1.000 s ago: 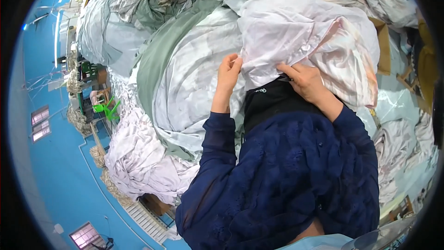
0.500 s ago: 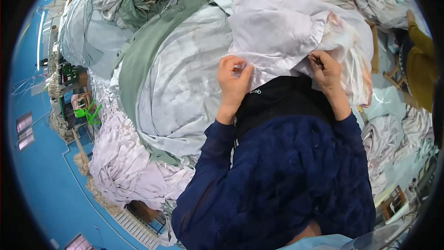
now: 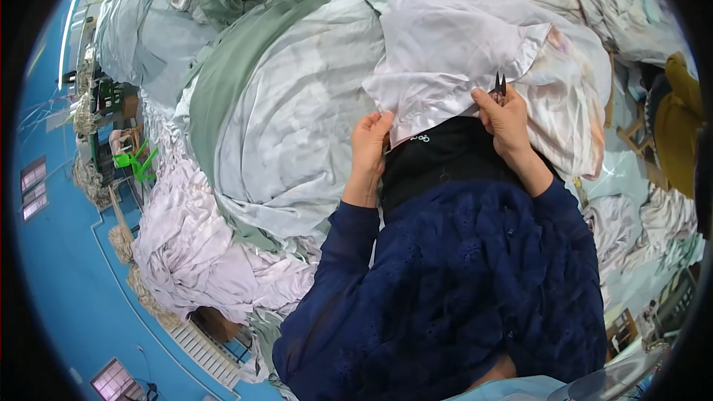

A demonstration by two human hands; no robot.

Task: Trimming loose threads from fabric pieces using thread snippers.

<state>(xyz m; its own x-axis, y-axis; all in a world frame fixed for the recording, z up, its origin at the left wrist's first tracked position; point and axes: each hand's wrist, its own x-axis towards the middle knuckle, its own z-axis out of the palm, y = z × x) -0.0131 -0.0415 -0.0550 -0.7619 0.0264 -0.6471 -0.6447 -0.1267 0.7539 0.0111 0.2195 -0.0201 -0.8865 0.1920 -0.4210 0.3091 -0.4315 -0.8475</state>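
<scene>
A white satin cloth (image 3: 453,59) lies bunched over the heap directly ahead of both hands, its hemmed lower edge running between them and its upper right corner folded to a point just above the right hand. The left hand (image 3: 369,145) has its grip closed on the hem at the cloth's lower left corner, fingers curled over the edge. The right hand (image 3: 505,119) has its grip closed around small thread snips (image 3: 499,87), whose dark blades stick up beside the hem; whether the blades touch the fabric cannot be told. Both forearms rise from dark blue sleeves (image 3: 349,252), wrists bent slightly inward. Left of the left hand spreads a pale grey sheet (image 3: 297,126) with a green band (image 3: 223,89); piled fabric closes in all around, leaving little free room.
</scene>
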